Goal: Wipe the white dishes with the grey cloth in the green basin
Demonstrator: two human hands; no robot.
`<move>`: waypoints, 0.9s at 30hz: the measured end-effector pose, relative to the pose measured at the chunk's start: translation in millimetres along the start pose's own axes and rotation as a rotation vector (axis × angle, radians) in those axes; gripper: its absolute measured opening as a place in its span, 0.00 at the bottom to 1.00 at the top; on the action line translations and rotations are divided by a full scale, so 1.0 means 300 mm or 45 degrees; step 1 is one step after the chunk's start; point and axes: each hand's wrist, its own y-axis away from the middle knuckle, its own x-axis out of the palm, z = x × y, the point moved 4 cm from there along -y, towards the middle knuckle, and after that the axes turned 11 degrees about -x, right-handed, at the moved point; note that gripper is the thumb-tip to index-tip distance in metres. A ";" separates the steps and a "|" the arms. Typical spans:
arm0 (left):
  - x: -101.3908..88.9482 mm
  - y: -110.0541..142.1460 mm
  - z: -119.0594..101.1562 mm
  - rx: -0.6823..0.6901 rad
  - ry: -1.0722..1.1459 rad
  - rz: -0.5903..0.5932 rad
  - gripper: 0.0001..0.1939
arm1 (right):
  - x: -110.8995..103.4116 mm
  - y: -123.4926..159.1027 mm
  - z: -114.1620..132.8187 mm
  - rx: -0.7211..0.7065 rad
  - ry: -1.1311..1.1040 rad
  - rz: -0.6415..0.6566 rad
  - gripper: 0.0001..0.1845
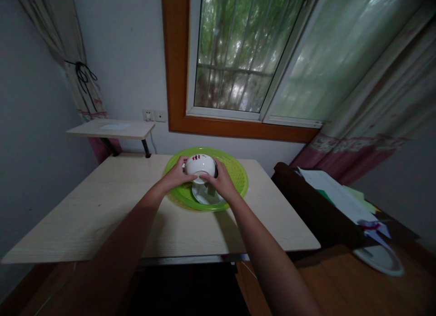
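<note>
A white bowl [200,165] with red marks on its side is held tilted, its base towards me, above a round green basket [238,170]. My left hand [177,174] grips the bowl's left side, thumb near its foot. On the other side my right hand [221,177] clasps it, with the thumb also by the foot. Inside the basket, just below the bowl, lies a white dish [206,195], partly covered by the bowl and my right hand. Something dark shows at the bowl's right edge beside my fingers; I cannot make it out.
The basket stands on a pale wooden table [112,202]. A small raised shelf [129,130] is at the table's back left. Behind are wall sockets [153,116] and a barred window [235,57]. To the right, papers [337,193] lie on a dark piece of furniture.
</note>
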 end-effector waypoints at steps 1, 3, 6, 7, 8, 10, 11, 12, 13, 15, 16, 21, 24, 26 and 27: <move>0.001 -0.001 0.002 0.010 -0.025 -0.016 0.41 | -0.003 -0.001 0.007 -0.028 0.020 -0.005 0.42; 0.004 0.001 0.002 0.035 -0.100 -0.044 0.41 | -0.006 -0.001 0.023 -0.099 0.061 0.008 0.43; 0.010 0.008 -0.007 0.076 -0.198 -0.072 0.40 | -0.008 -0.001 0.042 -0.188 0.110 0.049 0.44; 0.011 0.011 -0.011 0.088 -0.212 -0.079 0.39 | -0.010 0.000 0.046 -0.208 0.122 0.051 0.43; 0.012 0.013 -0.015 0.100 -0.218 -0.081 0.39 | -0.012 0.000 0.050 -0.224 0.132 0.047 0.43; 0.014 0.017 -0.022 0.112 -0.226 -0.078 0.39 | -0.017 0.001 0.054 -0.248 0.144 0.031 0.42; 0.015 0.018 -0.025 0.114 -0.234 -0.077 0.38 | -0.019 0.001 0.054 -0.257 0.147 0.026 0.42; 0.015 0.018 -0.028 0.114 -0.251 -0.077 0.38 | -0.020 0.001 0.054 -0.265 0.150 0.022 0.42; 0.015 0.019 -0.030 0.113 -0.273 -0.080 0.37 | -0.021 0.001 0.054 -0.272 0.153 0.018 0.43; 0.014 0.021 -0.036 0.112 -0.326 -0.094 0.34 | -0.023 0.001 0.056 -0.290 0.166 0.008 0.43; 0.014 0.023 -0.038 0.112 -0.354 -0.099 0.33 | -0.024 0.002 0.059 -0.306 0.175 0.005 0.43; 0.016 0.031 -0.046 0.084 -0.498 -0.116 0.31 | -0.031 0.015 0.112 -0.480 0.210 0.074 0.36; 0.020 0.036 -0.050 0.078 -0.588 -0.099 0.30 | -0.030 0.025 0.152 -0.582 0.236 0.168 0.32; 0.023 0.039 -0.054 0.068 -0.629 -0.078 0.30 | -0.024 0.029 0.172 -0.641 0.252 0.235 0.30; 0.024 0.041 -0.056 0.060 -0.643 -0.072 0.30 | -0.020 0.030 0.179 -0.664 0.260 0.263 0.29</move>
